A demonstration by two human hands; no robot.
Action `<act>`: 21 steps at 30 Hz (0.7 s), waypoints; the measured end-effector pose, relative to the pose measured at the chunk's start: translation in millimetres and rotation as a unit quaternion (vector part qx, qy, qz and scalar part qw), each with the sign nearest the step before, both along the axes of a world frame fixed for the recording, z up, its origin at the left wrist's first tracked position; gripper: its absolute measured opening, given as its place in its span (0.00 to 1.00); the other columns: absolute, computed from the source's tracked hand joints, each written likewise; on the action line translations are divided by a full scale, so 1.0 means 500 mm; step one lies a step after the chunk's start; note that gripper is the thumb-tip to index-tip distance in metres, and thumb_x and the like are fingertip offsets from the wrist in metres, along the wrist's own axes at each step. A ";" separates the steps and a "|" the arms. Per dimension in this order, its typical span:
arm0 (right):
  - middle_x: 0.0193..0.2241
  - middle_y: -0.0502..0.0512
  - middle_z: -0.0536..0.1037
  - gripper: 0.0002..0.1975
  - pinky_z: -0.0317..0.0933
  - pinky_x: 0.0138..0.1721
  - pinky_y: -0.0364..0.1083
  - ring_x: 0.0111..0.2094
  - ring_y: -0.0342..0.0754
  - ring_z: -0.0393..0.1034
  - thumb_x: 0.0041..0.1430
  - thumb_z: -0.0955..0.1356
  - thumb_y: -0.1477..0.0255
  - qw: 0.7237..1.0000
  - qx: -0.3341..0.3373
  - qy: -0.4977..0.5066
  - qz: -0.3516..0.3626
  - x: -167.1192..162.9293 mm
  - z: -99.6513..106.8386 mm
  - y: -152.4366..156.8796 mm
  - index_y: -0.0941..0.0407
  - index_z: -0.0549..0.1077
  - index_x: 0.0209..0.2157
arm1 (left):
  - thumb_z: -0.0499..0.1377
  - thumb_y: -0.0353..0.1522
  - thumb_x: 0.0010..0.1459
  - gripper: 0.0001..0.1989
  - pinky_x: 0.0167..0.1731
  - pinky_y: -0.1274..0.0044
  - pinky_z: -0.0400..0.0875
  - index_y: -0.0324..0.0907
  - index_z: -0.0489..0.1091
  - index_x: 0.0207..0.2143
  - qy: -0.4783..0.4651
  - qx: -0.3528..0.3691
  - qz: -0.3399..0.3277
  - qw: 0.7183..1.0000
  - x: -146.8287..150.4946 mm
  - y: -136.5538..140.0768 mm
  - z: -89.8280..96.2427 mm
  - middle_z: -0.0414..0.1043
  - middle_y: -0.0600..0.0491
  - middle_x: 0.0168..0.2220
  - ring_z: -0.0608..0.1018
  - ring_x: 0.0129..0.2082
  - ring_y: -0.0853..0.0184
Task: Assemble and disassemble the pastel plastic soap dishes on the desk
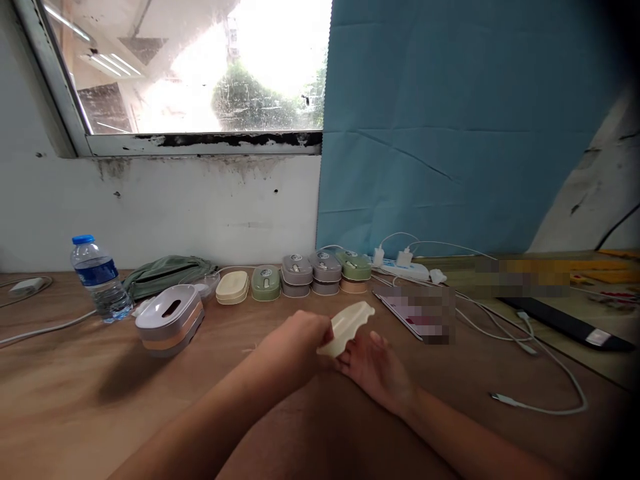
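My left hand (307,333) is closed around the near left end of a cream, shallow plastic piece with a wavy edge (353,325), which is held tilted above the table. My right hand (377,373) is beside its lower edge, palm up, with thumb and fingers apart; the fingertips reach the underside, and I cannot tell whether they bear on it. Beyond my hands stand a cream oval box (233,287), a green lidded box (266,283), two grey lidded boxes (297,275) and a green-topped box with an orange base (354,265).
On the left are a white and grey container with an orange band (171,319), a water bottle (102,280) and a green pouch (170,275). On the right lie a phone-like flat object (400,312), white cables (545,408), a power strip (404,269) and a black bar (560,323).
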State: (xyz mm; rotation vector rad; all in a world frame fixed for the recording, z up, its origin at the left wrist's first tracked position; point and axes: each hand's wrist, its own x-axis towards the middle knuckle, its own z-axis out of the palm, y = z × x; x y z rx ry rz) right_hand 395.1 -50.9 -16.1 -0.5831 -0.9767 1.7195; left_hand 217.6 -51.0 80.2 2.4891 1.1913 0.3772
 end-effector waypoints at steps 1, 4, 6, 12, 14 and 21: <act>0.41 0.56 0.71 0.23 0.55 0.42 0.53 0.40 0.53 0.66 0.45 0.61 0.51 1.000 -0.006 -0.001 0.010 0.003 0.004 0.001 0.52 0.67 0.37 | 0.57 0.36 0.43 0.08 0.21 0.80 0.61 0.44 0.66 0.28 -0.018 -0.004 0.007 1.000 -0.009 0.004 0.011 0.69 0.54 0.29 0.71 0.28 0.68; 0.48 0.59 0.65 0.28 0.54 0.43 0.52 0.43 0.54 0.64 0.45 0.60 0.51 0.999 -0.016 -0.008 0.030 0.010 0.014 -0.001 0.52 0.64 0.45 | 0.58 0.37 0.44 0.08 0.21 0.81 0.62 0.42 0.67 0.28 -0.069 -0.018 0.045 0.996 -0.046 0.020 0.048 0.70 0.54 0.28 0.71 0.26 0.70; 0.48 0.60 0.65 0.29 0.55 0.41 0.50 0.42 0.53 0.64 0.46 0.60 0.53 0.999 -0.019 -0.018 0.036 0.009 0.017 -0.006 0.54 0.63 0.48 | 0.58 0.37 0.44 0.09 0.22 0.80 0.63 0.41 0.68 0.27 -0.083 -0.004 0.095 0.992 -0.077 0.035 0.072 0.70 0.54 0.27 0.72 0.26 0.69; 0.36 0.57 0.69 0.20 0.56 0.35 0.48 0.32 0.48 0.65 0.49 0.61 0.60 0.993 -0.026 -0.033 0.108 -0.013 0.010 -0.033 0.57 0.69 0.41 | 0.58 0.40 0.43 0.15 0.30 0.76 0.68 0.38 0.68 0.31 -0.184 0.056 0.294 0.936 -0.194 0.106 0.100 0.73 0.50 0.30 0.75 0.30 0.65; 0.34 0.56 0.69 0.18 0.56 0.34 0.48 0.31 0.48 0.65 0.49 0.61 0.61 0.991 -0.025 -0.046 0.119 -0.017 0.012 -0.041 0.57 0.69 0.39 | 0.59 0.41 0.42 0.18 0.31 0.76 0.69 0.38 0.67 0.33 -0.240 0.035 0.318 0.916 -0.230 0.129 0.095 0.73 0.50 0.33 0.75 0.31 0.65; 0.29 0.52 0.70 0.09 0.56 0.32 0.45 0.28 0.44 0.65 0.49 0.64 0.69 0.991 -0.037 -0.076 0.101 -0.014 0.013 -0.036 0.57 0.69 0.34 | 0.59 0.42 0.41 0.17 0.33 0.78 0.67 0.40 0.68 0.32 -0.188 0.145 0.374 0.896 -0.274 0.161 0.080 0.73 0.52 0.32 0.75 0.32 0.65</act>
